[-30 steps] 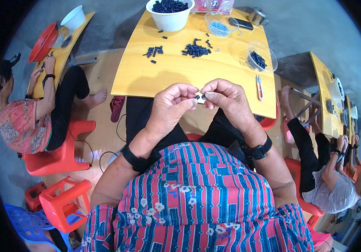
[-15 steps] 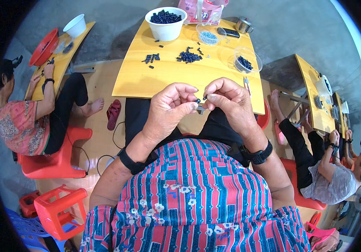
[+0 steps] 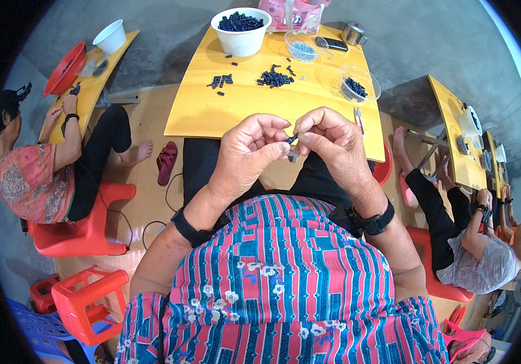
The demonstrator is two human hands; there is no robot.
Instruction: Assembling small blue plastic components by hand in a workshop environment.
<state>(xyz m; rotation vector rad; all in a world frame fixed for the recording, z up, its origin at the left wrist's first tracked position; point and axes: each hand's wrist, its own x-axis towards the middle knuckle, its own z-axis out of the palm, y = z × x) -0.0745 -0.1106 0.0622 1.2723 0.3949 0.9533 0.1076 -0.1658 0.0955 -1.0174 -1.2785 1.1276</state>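
Both hands (image 3: 241, 153) (image 3: 337, 148) pinch small blk pc (image 3: 292, 139) in fingers (image 3: 316, 144) nr yellow tbl (image 3: 209, 115) w/ white tub (image 3: 241, 43), grey wall (image 3: 421, 39) behind.

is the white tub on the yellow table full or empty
Full or nearly so: the white tub shows small black pieces heaped up near its rim.
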